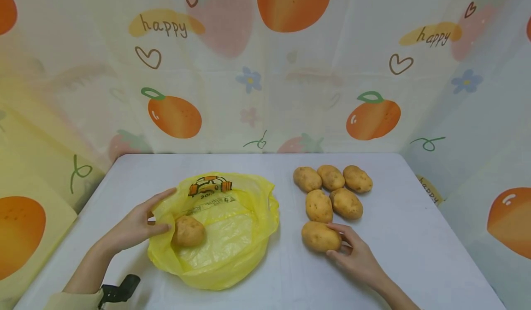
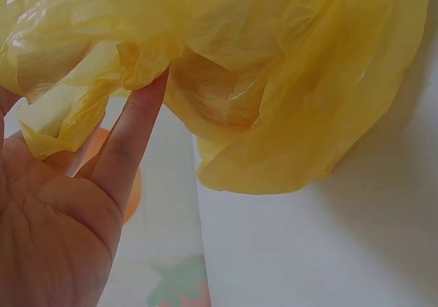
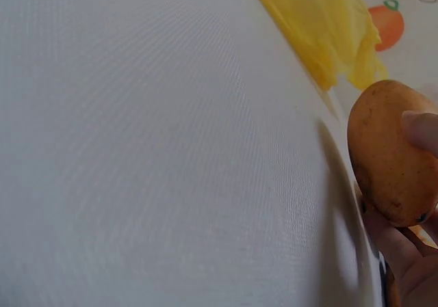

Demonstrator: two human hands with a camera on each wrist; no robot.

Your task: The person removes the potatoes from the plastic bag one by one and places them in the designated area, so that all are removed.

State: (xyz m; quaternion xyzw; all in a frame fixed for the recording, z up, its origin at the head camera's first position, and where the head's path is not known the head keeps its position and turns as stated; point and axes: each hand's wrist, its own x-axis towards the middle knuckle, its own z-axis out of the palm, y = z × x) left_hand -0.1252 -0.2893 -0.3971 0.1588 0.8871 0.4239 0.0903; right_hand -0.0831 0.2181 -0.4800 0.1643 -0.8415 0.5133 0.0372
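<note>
A yellow plastic bag lies with its mouth spread wide on the left half of the table. My left hand grips its left rim, thumb on the inner side; the left wrist view shows the fingers against the crumpled film. One potato sits inside the bag near that thumb. With thumb and fingers my right hand pinches another potato, just in front of the loose group. In the right wrist view this potato casts a shadow on the tabletop beside it.
Several more potatoes lie close together at the right rear of the white table. A fruit-printed cloth hangs behind and at the sides. A black strap mount is on my left wrist.
</note>
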